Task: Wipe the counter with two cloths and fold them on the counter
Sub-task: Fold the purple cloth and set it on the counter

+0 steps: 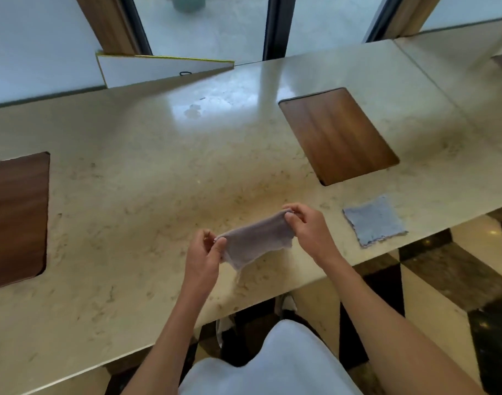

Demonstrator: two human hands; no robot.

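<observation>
A mauve-grey cloth (256, 242) hangs stretched between both hands just above the beige marble counter (147, 172), near its front edge. My left hand (205, 256) pinches the cloth's left corner. My right hand (306, 228) pinches its right corner, slightly higher and farther back. The cloth's lower edge droops toward the counter. A blue-grey cloth (373, 220) lies flat and folded into a square on the counter to the right, close to the front edge and apart from both hands.
Two dark wooden panels are set into the counter, one at back right (339, 135) and one at the far left (16, 218). A white board with a yellow edge (161, 68) leans at the back. Wet smears (194, 109) shine near the back.
</observation>
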